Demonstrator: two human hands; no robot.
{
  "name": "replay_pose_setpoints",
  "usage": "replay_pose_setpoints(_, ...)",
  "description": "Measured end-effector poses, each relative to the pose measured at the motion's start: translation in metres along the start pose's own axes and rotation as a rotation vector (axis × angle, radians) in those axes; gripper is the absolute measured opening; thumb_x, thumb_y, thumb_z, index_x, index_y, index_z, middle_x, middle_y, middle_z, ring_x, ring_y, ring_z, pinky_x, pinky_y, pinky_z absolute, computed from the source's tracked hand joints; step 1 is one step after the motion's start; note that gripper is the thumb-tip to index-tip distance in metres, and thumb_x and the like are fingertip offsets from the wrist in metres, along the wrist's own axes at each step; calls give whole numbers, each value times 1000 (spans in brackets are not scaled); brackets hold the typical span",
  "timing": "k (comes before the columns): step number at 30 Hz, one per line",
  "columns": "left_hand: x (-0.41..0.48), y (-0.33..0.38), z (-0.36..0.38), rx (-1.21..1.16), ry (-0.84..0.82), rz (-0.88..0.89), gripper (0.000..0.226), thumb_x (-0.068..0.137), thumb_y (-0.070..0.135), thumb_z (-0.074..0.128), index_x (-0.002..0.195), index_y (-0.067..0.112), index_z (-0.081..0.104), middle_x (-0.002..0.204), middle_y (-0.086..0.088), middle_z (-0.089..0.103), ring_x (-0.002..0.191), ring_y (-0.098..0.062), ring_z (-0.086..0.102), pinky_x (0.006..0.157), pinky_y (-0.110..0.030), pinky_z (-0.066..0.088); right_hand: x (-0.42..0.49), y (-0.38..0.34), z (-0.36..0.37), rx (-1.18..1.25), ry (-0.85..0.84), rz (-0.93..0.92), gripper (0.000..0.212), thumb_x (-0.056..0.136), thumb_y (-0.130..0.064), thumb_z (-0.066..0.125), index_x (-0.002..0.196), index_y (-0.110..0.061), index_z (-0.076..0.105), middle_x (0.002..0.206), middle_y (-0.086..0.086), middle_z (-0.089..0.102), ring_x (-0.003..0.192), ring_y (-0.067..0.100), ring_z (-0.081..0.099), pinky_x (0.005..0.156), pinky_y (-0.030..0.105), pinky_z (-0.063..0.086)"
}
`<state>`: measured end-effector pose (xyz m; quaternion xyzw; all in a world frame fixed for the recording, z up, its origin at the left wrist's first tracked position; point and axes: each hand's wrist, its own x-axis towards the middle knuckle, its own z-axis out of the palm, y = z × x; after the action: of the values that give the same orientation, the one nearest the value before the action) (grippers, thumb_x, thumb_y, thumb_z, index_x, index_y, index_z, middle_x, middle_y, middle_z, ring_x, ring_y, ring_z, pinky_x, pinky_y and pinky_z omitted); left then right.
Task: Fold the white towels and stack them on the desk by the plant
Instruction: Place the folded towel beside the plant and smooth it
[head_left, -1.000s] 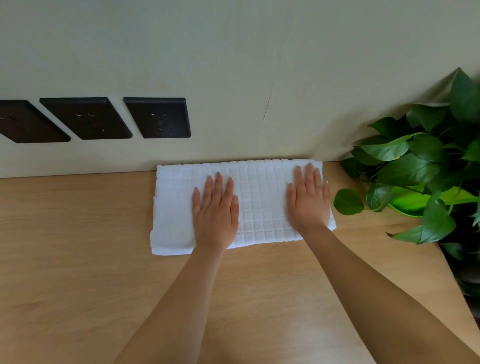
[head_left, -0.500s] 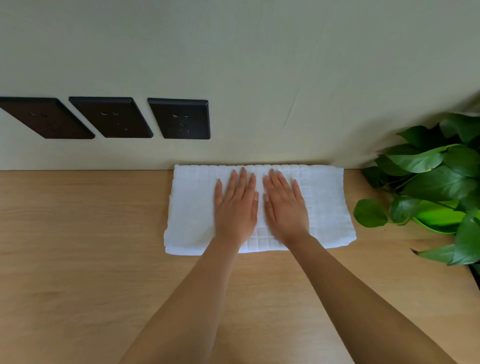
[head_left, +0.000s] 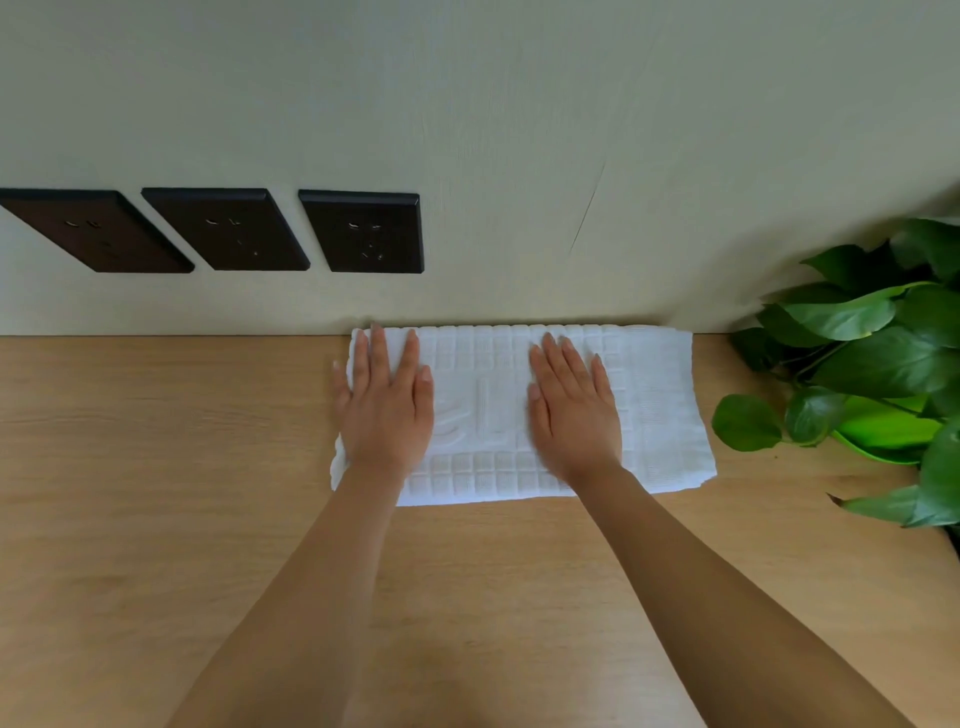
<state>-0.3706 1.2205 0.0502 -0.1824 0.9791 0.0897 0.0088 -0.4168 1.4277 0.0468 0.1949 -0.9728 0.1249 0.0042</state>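
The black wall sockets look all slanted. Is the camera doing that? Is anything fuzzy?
Head view: yes, the wide lens slants the three black square wall sockets, most near the left edge; the right hand on the folded white checked towel looks slightly smeared, the left hand sharper; light is soft, no glare.

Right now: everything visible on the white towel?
The white towel is a folded rectangle of waffle-grid cloth with a raised motif at its centre. It lies flat on the wooden desk, far edge against the wall, left of the plant, not touching it. The left hand presses flat at its left end, the right hand right of centre.
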Motion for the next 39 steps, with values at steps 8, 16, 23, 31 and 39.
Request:
replay_pose_setpoints(8, 3, -1, 1, -16, -5, 8, 56, 99, 45, 3, 152, 30, 7, 161, -5, -6, 147, -18, -14, 120, -42, -5, 0, -1, 0, 1, -52, 9, 59, 99, -44, 7, 153, -20, 15, 160, -5, 7, 147, 9, -6, 119, 36, -9)
replay_pose_setpoints(16, 1, 4, -6, 8, -55, 5, 56, 99, 44, 1, 153, 30, 1, 160, -6, -12, 146, -19, -17, 118, -45, -9, 0, -2, -7, -41, -143, -1, 64, 96, -47, -3, 153, -21, 3, 160, -4, -4, 145, 9, -15, 118, 36, -14)
replay_pose_setpoints(23, -15, 11, -31, 36, -67, -16, 57, 99, 47, 3, 152, 28, -3, 160, -8, -11, 145, -20, -20, 114, -48, -17, -8, 0, -52, 40, -233, -46, 57, 103, -46, 20, 153, -20, 13, 161, -3, 1, 148, 10, -4, 121, 31, 0)
replay_pose_setpoints(31, -56, -41, -84, -1, 73, 123, 52, 99, 38, 16, 133, 28, 54, 132, 0, 57, 122, -23, 49, 106, -41, 26, -22, -50, -102, -23, -200, -162, 42, 103, -33, 31, 142, -25, 45, 141, -5, 51, 125, 15, 51, 99, 31, 40)
replay_pose_setpoints(39, -134, -151, -147, 67, 127, -161, 24, 91, 32, 39, 104, 23, 57, 99, -1, 62, 93, -26, 57, 77, -35, 36, -7, -212, -102, -126, -430, -434, 32, 96, -31, 36, 100, -18, 65, 99, -1, 66, 94, 23, 61, 73, 30, 45)
